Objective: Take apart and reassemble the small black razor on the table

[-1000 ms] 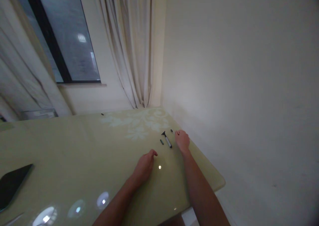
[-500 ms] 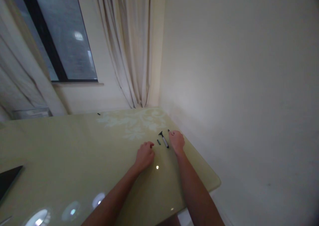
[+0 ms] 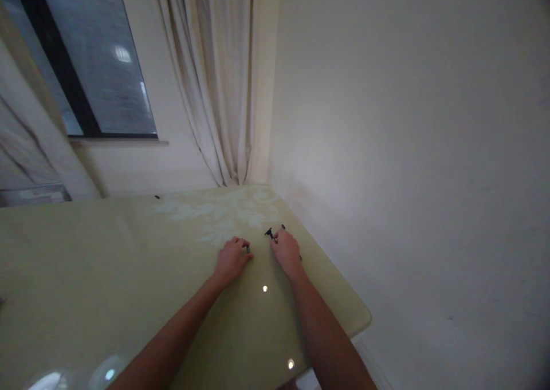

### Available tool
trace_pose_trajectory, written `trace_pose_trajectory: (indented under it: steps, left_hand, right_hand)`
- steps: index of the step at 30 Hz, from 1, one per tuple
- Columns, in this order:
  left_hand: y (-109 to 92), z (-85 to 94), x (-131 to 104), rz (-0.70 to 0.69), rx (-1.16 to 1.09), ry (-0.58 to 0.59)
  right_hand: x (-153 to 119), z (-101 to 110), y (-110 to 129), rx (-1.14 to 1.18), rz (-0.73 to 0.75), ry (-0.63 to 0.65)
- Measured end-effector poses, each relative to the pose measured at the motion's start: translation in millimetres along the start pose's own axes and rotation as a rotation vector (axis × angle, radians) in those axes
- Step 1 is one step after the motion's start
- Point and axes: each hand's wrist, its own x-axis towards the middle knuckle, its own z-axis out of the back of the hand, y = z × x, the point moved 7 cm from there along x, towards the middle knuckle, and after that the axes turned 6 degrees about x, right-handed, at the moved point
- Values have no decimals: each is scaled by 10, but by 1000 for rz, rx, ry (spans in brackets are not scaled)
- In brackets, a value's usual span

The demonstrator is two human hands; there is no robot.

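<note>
My left hand (image 3: pixel 232 259) holds a small dark piece (image 3: pixel 248 249) between thumb and fingers, just above or on the pale green table (image 3: pixel 129 264). To its right, my right hand (image 3: pixel 287 251) has its fingers closed at the razor (image 3: pixel 269 233), whose black T-shaped head sticks out to the left of the fingertips. The hand covers the razor's handle. Another dark object (image 3: pixel 283 227) shows its tip just beyond the right hand's fingers, mostly hidden. A dark end also peeks out by the right wrist.
A small dark bit (image 3: pixel 157 197) lies near the table's far edge. Behind stand beige curtains (image 3: pixel 215 81) and a dark-framed window (image 3: pixel 98 63). A bare wall (image 3: pixel 408 149) runs along the table's right side. Light reflections spot the glossy tabletop.
My left hand has taken hold of the small dark piece and drawn it left. My right hand has come over the razor's handle. The view has shifted slightly, and the dark panel at left is nearly gone.
</note>
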Motion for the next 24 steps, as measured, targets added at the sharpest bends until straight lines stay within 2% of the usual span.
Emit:
trace_pose_trajectory:
  steps: [3, 6, 8, 9, 12, 15, 18, 21, 24]
  left_hand:
    - [675, 239, -176, 87, 50, -18]
    - [1405, 452, -396, 220, 84, -32]
    - [1753, 559, -534, 274, 86, -59]
    - [1864, 601, -587, 281, 87, -78]
    - [2018, 667, -664, 285, 102, -108]
    - [2058, 667, -642, 287, 75, -104]
    - [2094, 628, -595, 283, 3, -68]
    - [2123, 604, -577, 293, -24, -41]
    - [2111, 599, -577, 288, -26, -35]
  right_hand:
    - [-21, -73, 91, 82, 55, 31]
    - [-98, -187, 298, 234, 101, 67]
    - [-180, -302, 534, 304, 159, 99]
    - [-223, -373, 673, 325, 191, 121]
    - [-331, -622, 1108, 357, 246, 196]
    - [-396, -856, 1498, 352, 243, 227]
    - [-470, -1058, 1792, 333, 210, 239]
    - [-551, -1190, 1974, 298, 214, 241]
    - [-538, -1190, 1977, 290, 244, 255]
